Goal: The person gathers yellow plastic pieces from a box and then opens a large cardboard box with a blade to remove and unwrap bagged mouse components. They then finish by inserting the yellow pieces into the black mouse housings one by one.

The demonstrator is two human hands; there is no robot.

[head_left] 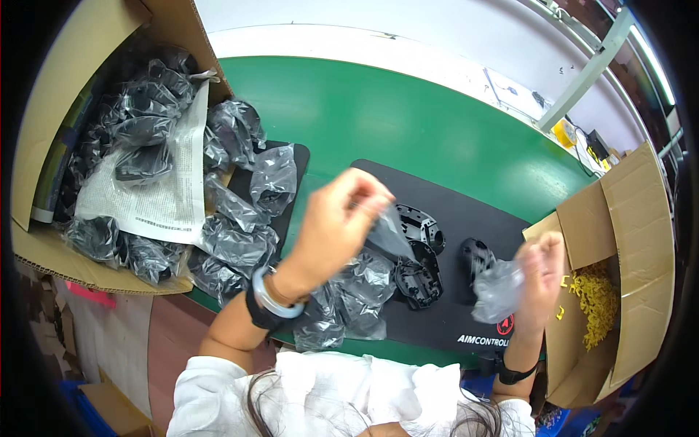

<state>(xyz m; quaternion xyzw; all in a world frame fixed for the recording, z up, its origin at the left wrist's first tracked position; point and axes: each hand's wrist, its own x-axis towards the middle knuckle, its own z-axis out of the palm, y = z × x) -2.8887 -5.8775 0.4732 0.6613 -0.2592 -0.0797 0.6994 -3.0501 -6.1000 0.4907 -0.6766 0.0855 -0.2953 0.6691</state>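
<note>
My left hand (338,222) is over the middle of the table, thumb and fingers pinched on a clear plastic bag (389,234) that hangs down toward black plastic shells. Two open black shells (418,282) lie on the dark mat just beyond it, their inner sides showing. My right hand (541,280), smeared by motion, is closed on a crumpled clear plastic bag (498,293) near the small carton. A dark rounded part (477,256) shows at the top of that bag; whether it is inside cannot be made out. Several bagged black parts (357,291) lie below my left hand.
A large carton (95,273) at left holds many bagged black parts and a printed paper sheet (164,175). A smaller carton (582,364) with yellow pieces (598,309) stands at right. A dark mat (466,211) covers part of the green table (328,102).
</note>
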